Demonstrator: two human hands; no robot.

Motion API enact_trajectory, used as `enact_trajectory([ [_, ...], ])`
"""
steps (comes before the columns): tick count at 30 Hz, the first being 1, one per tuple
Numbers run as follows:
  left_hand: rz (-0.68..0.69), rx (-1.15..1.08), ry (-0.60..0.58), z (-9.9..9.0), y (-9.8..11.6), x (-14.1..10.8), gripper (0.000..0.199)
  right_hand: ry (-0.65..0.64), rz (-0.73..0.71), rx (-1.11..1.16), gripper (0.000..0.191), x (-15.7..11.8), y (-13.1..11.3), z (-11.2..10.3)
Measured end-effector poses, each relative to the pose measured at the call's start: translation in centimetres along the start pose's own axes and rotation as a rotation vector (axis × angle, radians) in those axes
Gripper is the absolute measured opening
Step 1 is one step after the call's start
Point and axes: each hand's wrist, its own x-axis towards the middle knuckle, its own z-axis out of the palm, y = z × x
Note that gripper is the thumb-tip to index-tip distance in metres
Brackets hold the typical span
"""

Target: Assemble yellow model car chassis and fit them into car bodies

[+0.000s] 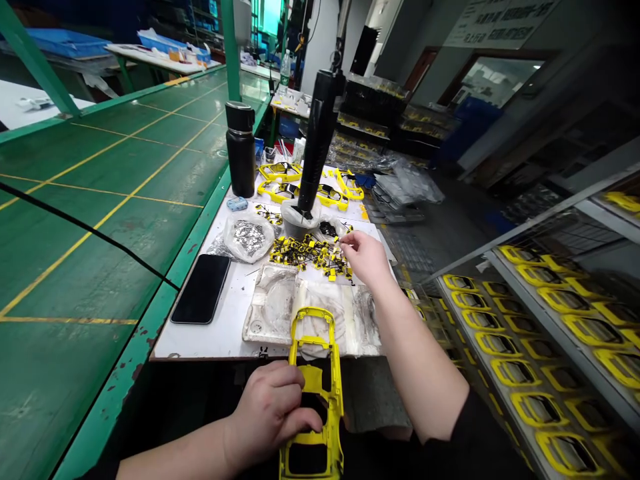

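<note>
My left hand (277, 410) is closed around a yellow toy car body shell (336, 393), thumb across its window opening. The shell's far end rests over the stained white foam block (273, 303) at the table's front edge. My right hand (364, 257) reaches out over the table with thumb and forefinger pinched together. Its fingertips are at the right side of a pile of small yellow and black parts (300, 252); what they hold is too small to make out. Just behind them lies a bag of small black parts (329, 228).
A phone (201, 290), a bag of silvery pieces (250, 239) and a black flask (241, 150) stand along the left. A black electric screwdriver (319, 140) hangs over a grey cup (296, 223). More yellow shells (280, 190) lie behind; racks of yellow frames (495, 343) stand right.
</note>
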Motion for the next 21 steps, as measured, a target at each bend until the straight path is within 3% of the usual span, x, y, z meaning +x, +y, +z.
enact_trajectory([
  [6, 0.019, 0.029, -0.016, -0.1, 0.2, 0.2, 0.064, 0.165, -0.017, 0.207, 0.015, -1.1, -0.1, -0.1],
  [9, 0.014, 0.028, -0.016, -0.1, 0.3, 0.2, 0.065, 0.225, -0.019, 0.391, 0.015, -3.1, -1.1, -1.1],
  [12, 0.014, 0.008, -0.017, -0.1, 0.4, 0.3, 0.064, 0.187, 0.002, 0.631, 0.028, -7.1, -2.3, -1.9],
  [15, 0.013, -0.01, -0.029, -0.2, 0.4, 0.3, 0.062, 0.06, 0.034, 0.845, 0.032, -12.9, -2.9, -1.8],
  [18, -0.019, -0.039, -0.066, -0.3, 0.5, 0.1, 0.057, -0.049, 0.105, 0.995, 0.024, -18.4, -3.0, -1.2],
  [21, -0.051, -0.08, -0.113, -0.5, 0.5, 0.0, 0.048, -0.1, 0.094, 1.046, 0.014, -22.2, -2.9, -0.9],
])
